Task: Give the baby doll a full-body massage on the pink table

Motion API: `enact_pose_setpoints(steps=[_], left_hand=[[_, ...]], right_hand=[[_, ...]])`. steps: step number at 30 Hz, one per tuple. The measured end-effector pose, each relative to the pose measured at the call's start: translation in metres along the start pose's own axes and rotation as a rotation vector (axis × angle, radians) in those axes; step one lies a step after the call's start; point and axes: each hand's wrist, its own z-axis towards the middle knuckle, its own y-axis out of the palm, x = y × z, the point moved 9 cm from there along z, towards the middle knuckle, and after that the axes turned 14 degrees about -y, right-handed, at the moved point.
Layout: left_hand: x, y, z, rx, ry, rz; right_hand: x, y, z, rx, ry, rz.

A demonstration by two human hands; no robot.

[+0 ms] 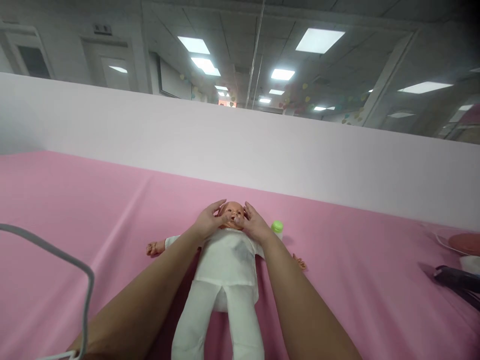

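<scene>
A baby doll (pixel 228 257) in a white top and white trousers lies on its back, head away from me and arms spread out to the sides. My left hand (pixel 210 220) curves around the left side of the doll's head, thumb over its cheek and fingers apart. On the other side, my right hand (pixel 255 223) mirrors it, with its thumb close to the doll's mouth and fingers spread. Both hands are beside the face; whether they press on it I cannot tell. Just right of my right hand stands a small bottle with a green cap (pixel 277 227).
A pink sheet (pixel 123 215) covers the surface, with a white wall panel (pixel 210 145) behind it and glass above. A grey cable (pixel 48 245) curves in at left. At the right edge lie a black object (pixel 455 279) and a reddish-brown round object (pixel 465 243).
</scene>
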Motion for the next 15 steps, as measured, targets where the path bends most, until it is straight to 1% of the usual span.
enact_pose_setpoints(steps=[2, 3, 8, 12, 15], left_hand=[[-0.005, 0.002, -0.003, -0.037, 0.004, 0.016], [-0.008, 0.002, -0.004, -0.037, 0.009, 0.02], [-0.016, 0.001, -0.004, 0.018, 0.043, 0.037], [-0.02, 0.0, -0.001, 0.001, 0.02, 0.048], [-0.021, -0.001, 0.001, -0.004, 0.011, 0.053]], right_hand=[[-0.001, 0.005, -0.007, -0.061, 0.0, -0.026], [-0.002, 0.007, -0.011, -0.074, -0.011, -0.039], [0.003, 0.01, -0.019, -0.016, -0.083, -0.153], [0.007, 0.007, -0.015, -0.006, -0.086, -0.178], [0.006, 0.005, -0.012, -0.021, -0.08, -0.14]])
